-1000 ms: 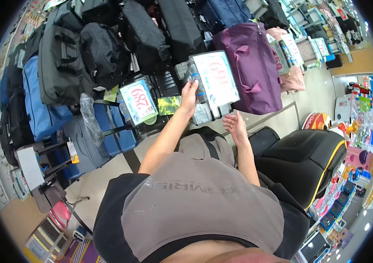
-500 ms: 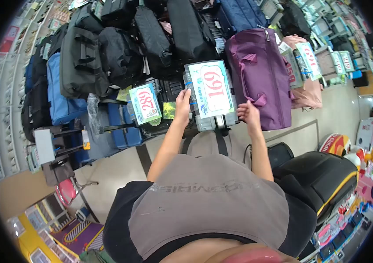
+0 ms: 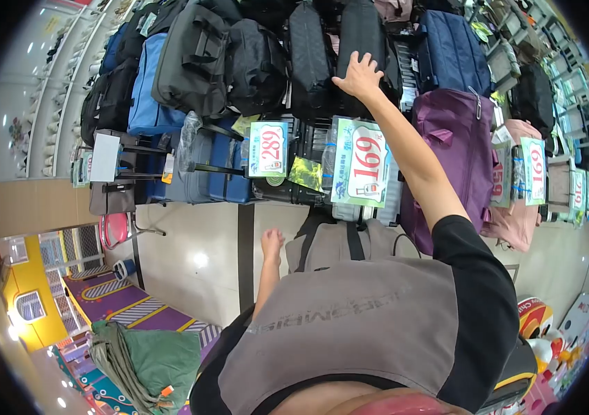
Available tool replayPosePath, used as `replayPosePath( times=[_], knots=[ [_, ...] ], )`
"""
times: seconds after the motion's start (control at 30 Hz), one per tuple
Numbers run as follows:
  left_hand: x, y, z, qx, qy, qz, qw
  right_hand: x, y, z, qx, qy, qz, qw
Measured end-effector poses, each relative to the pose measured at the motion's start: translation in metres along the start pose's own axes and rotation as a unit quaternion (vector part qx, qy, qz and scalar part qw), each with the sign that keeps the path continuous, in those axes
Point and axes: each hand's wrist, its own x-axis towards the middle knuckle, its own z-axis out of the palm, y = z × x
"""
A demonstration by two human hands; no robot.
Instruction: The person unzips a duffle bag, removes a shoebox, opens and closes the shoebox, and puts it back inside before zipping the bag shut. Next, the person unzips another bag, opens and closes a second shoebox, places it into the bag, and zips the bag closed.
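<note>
My right hand [image 3: 359, 75] is stretched forward with its fingers spread, over a long black bag [image 3: 361, 31]. It holds nothing, and I cannot tell whether it touches the fabric. Below that forearm hangs a clear-sleeved price sign reading 169 [image 3: 361, 162], in front of a light grey suitcase [image 3: 350, 212]. My left hand [image 3: 272, 243] is low by my body, fingers curled and with nothing visible in them. It is close to a grey backpack [image 3: 374, 240] at my front. A purple duffel bag [image 3: 447, 162] lies right of my right forearm.
Black and blue bags stand in a row atop suitcases. A 289 sign [image 3: 267, 149] hangs left of centre. Suitcase handles stick out toward me near a white box [image 3: 105, 157]. A pink bag [image 3: 516, 187] is at the right, a pink stool [image 3: 114, 229] at the left.
My right hand has left the side of the 169 sign and reached forward over the black bag, opening. My left hand has let go of the sign and dropped back. The view has shifted.
</note>
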Motion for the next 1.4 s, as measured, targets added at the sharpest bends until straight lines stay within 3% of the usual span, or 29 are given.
replayPosePath(
  times=[0.13,0.37,0.5,0.67,0.83,0.93,0.97,1.03,1.1,1.13,1.17,1.23,1.37,1.4],
  knots=[
    [0.008,-0.069,-0.030,0.017,0.031,-0.089,0.995,0.036,0.007,0.049,-0.115,0.018,0.050,0.992],
    [0.073,-0.140,-0.061,0.115,-0.025,0.005,0.993,0.101,0.002,0.066,-0.131,0.036,0.224,0.965],
    [0.122,-0.128,-0.094,0.175,-0.064,0.009,0.982,0.116,-0.011,0.066,-0.143,0.039,0.283,0.948],
    [0.149,-0.037,-0.119,0.045,-0.058,-0.121,0.990,0.122,-0.005,0.051,-0.102,0.069,0.299,0.946],
    [0.172,0.000,-0.143,-0.005,-0.079,-0.147,0.986,0.148,0.024,-0.025,0.010,0.089,0.355,0.931],
    [0.182,0.005,-0.146,0.000,-0.089,-0.145,0.985,0.165,0.096,-0.090,0.070,0.138,0.206,0.966],
    [0.186,0.002,-0.144,0.000,-0.094,-0.132,0.987,0.185,0.162,-0.109,0.147,0.093,0.171,0.970],
    [0.199,-0.011,-0.137,0.002,-0.106,-0.111,0.988,0.095,0.086,-0.193,0.151,0.071,0.026,0.986],
    [0.192,0.010,-0.128,0.005,-0.137,-0.062,0.989,0.019,0.071,-0.250,0.010,0.148,-0.090,0.985],
    [0.193,0.016,-0.122,0.013,-0.147,-0.063,0.987,-0.024,0.044,-0.273,0.157,0.146,-0.009,0.977],
    [0.195,0.023,-0.114,0.019,-0.158,-0.058,0.985,-0.059,0.030,-0.289,0.205,0.162,0.012,0.965],
    [0.186,0.048,-0.099,0.030,-0.165,-0.058,0.984,-0.126,0.010,-0.311,0.247,0.193,0.026,0.949],
    [0.144,0.129,-0.077,-0.175,-0.289,-0.093,0.937,-0.233,-0.027,-0.320,0.296,0.195,0.028,0.935],
    [0.132,0.152,-0.073,-0.173,-0.314,-0.056,0.932,-0.253,-0.037,-0.316,0.307,0.189,0.024,0.932]
  ],
)
